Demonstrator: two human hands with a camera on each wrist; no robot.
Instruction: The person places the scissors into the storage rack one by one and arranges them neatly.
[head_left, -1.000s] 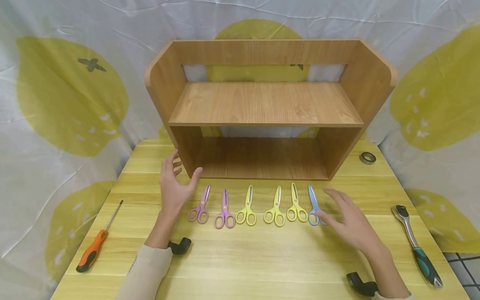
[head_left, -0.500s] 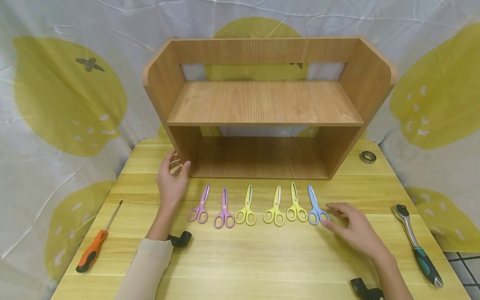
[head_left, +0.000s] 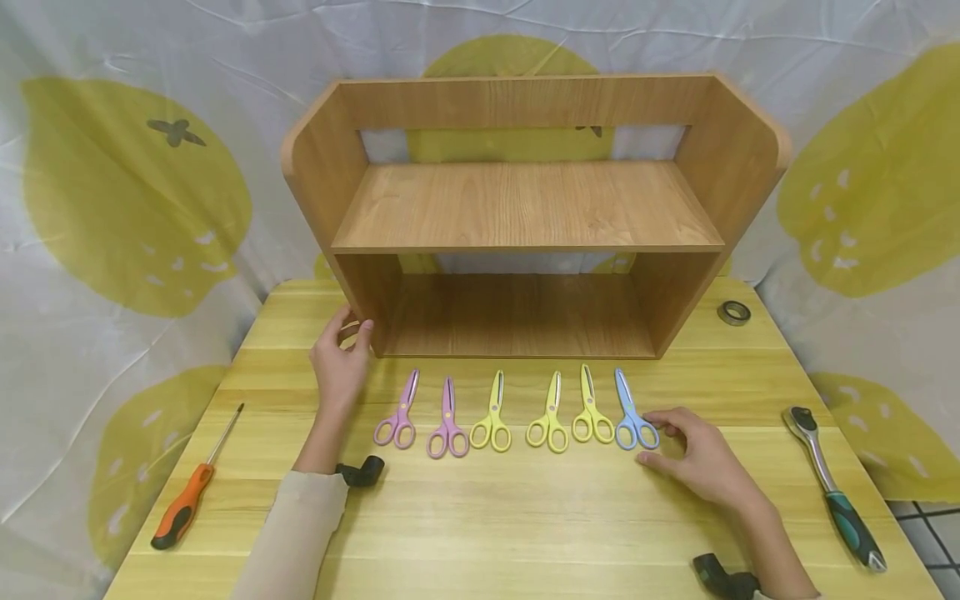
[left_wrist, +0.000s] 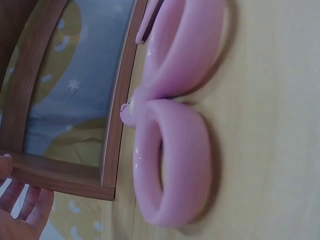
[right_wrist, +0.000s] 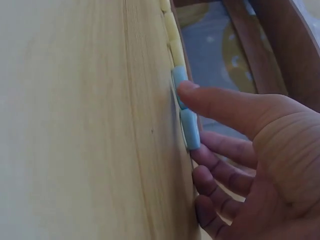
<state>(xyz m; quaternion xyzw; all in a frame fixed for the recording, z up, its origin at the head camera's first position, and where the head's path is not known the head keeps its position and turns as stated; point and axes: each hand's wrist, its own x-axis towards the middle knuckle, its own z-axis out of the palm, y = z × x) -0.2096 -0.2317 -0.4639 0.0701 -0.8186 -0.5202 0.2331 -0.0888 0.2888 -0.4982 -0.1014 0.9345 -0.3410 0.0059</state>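
Six small scissors lie in a row on the yellow table (head_left: 525, 517) in front of a wooden shelf (head_left: 525, 208): two pink (head_left: 405, 412), three yellow (head_left: 551, 412) and one blue (head_left: 628, 408). My right hand (head_left: 652, 437) is at the row's right end. It pinches the blue scissors' handle (right_wrist: 190, 127) between thumb and fingers (right_wrist: 215, 150). My left hand (head_left: 352, 327) holds the front edge of the shelf's left wall near its bottom, thumb in front. In the left wrist view the pink handle loops (left_wrist: 175, 165) fill the frame, with the left hand's fingers (left_wrist: 25, 205) by the shelf edge (left_wrist: 60, 172).
An orange-handled screwdriver (head_left: 183, 500) lies at the table's left edge. A ratchet wrench (head_left: 828, 487) lies at the right edge. A metal ring (head_left: 733, 312) sits right of the shelf. Both shelf levels hold nothing. A white and yellow cloth hangs behind.
The left hand moved back and left onto the shelf's left wall and closed its thumb on the edge. The right hand drew in and its fingers closed on the blue scissors' handle.
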